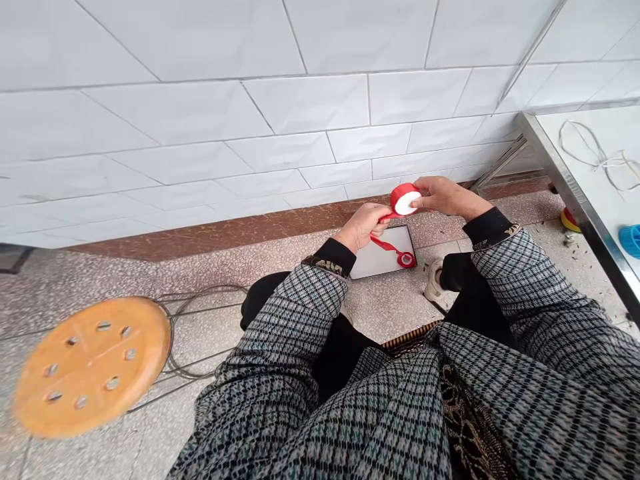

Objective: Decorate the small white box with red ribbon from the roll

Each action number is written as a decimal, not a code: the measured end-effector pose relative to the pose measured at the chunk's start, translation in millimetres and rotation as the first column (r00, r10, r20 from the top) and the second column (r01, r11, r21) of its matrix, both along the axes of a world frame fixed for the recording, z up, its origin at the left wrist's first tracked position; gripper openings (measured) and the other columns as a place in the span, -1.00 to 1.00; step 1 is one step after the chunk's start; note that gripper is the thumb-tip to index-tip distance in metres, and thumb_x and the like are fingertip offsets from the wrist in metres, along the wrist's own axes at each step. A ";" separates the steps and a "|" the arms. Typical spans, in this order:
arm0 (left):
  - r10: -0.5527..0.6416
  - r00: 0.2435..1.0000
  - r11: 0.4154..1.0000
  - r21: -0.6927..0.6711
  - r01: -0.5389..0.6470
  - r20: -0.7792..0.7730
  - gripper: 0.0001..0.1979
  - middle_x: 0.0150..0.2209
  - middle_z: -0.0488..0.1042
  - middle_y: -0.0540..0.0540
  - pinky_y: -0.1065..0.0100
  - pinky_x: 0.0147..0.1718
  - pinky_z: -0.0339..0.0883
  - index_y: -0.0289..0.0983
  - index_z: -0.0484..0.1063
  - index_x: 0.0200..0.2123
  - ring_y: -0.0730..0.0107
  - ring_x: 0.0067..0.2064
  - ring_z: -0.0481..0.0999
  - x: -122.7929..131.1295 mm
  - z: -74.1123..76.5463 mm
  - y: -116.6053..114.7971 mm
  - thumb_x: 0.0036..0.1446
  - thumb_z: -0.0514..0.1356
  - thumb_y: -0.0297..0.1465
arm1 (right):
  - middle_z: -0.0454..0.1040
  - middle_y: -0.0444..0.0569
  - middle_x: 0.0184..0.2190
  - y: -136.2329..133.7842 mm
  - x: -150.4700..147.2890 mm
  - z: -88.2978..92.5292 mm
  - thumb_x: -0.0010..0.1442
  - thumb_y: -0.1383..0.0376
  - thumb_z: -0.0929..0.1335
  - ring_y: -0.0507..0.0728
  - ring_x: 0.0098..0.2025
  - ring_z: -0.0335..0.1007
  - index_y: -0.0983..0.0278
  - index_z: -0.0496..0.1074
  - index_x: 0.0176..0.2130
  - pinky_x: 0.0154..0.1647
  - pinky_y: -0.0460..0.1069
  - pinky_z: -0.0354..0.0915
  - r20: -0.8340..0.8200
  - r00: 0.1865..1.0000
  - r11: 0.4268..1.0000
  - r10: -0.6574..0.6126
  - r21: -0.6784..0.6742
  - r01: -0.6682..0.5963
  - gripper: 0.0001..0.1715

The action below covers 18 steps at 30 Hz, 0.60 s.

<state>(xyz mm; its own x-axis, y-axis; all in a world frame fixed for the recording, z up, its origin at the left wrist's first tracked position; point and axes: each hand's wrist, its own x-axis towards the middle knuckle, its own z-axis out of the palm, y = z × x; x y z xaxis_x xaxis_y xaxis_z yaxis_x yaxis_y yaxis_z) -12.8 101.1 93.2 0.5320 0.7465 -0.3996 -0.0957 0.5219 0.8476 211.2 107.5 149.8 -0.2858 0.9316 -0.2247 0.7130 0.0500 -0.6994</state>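
Observation:
My right hand (440,197) is closed on a roll of red ribbon (400,195), its white flat side turned toward me. My left hand (364,225) pinches the red strip (391,216) just left of that roll. Below the left hand a loose red strip (383,244) hangs down to a smaller red roll (406,259). This smaller roll lies at the right end of a shallow white tray (367,261) with a dark rim, on the floor. Both hands are in the air over the tray.
A round orange stool top with holes (95,367) and wire legs (200,300) is on the left. At the right stands a metal-edged table (575,180) with a white cable (600,157) and a blue object (631,240). A white tiled wall (305,103) rises ahead.

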 end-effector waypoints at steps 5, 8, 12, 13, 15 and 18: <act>-0.026 0.999 1.000 0.014 0.026 -0.027 -0.83 -0.67 -0.02 0.19 0.46 -0.61 -0.31 -0.42 0.56 -0.47 0.72 -0.66 -0.12 -7.5 -1.8 -0.7 0.13 0.34 -0.44 | 0.53 -0.02 -0.33 4.1 -3.5 -0.1 0.19 0.31 0.50 0.15 -0.27 0.38 0.32 0.60 -0.14 -0.24 0.01 0.19 0.129 0.986 0.993 0.103 0.051 -0.110 -0.79; -0.006 1.000 1.000 0.013 0.006 -0.026 -0.70 -0.67 0.00 0.16 0.45 -0.61 -0.32 -0.31 0.37 -0.61 0.71 -0.66 -0.11 -11.2 -2.9 -1.7 0.11 0.33 -0.42 | 0.54 0.00 -0.33 5.7 -7.6 1.1 0.20 0.30 0.52 0.18 -0.25 0.39 0.31 0.60 -0.17 -0.23 0.02 0.17 0.218 0.964 0.983 0.151 0.067 -0.169 -0.82; -0.065 0.996 0.998 -0.028 0.064 -0.056 -0.51 -0.66 0.01 0.13 0.42 -0.63 -0.36 -0.29 0.38 -0.58 0.67 -0.66 -0.16 -13.7 -4.1 -2.8 0.27 0.22 -0.08 | 0.59 0.11 -0.23 4.3 -17.6 2.3 0.25 0.31 0.52 0.23 -0.19 0.46 0.32 0.59 -0.21 -0.22 0.04 0.16 0.406 0.880 0.951 0.247 0.072 -0.300 -0.88; -0.101 0.992 0.994 -0.035 0.099 -0.072 -0.46 -0.66 0.00 0.13 0.40 -0.63 -0.39 -0.31 0.45 -0.53 0.67 -0.66 -0.18 -13.5 -5.1 -3.0 0.28 0.19 0.02 | 0.60 0.14 -0.20 2.9 -20.9 2.6 0.27 0.30 0.51 0.25 -0.16 0.48 0.33 0.59 -0.20 -0.22 0.05 0.16 0.453 0.848 0.939 0.274 0.062 -0.337 -0.88; -0.147 0.984 0.989 -0.042 0.143 -0.100 -0.39 -0.65 0.00 0.14 0.39 -0.62 -0.42 -0.32 0.50 -0.47 0.67 -0.66 -0.21 -12.3 -8.8 -3.4 0.24 0.20 0.14 | 0.62 0.19 -0.12 -1.0 -28.1 3.4 0.31 0.28 0.50 0.29 -0.10 0.52 0.34 0.59 -0.16 -0.23 0.06 0.17 0.531 0.787 0.917 0.315 0.043 -0.397 -0.85; -0.124 0.987 0.991 -0.065 0.118 -0.103 -0.41 -0.62 0.03 0.13 0.40 -0.62 -0.41 -0.28 0.39 -0.53 0.68 -0.65 -0.19 -9.5 -16.8 -3.5 0.17 0.30 0.14 | 0.61 0.24 -0.02 -6.9 -37.7 6.7 0.33 0.26 0.50 0.35 -0.04 0.55 0.35 0.59 -0.07 -0.23 0.07 0.19 0.613 0.720 0.899 0.324 0.038 -0.437 -0.77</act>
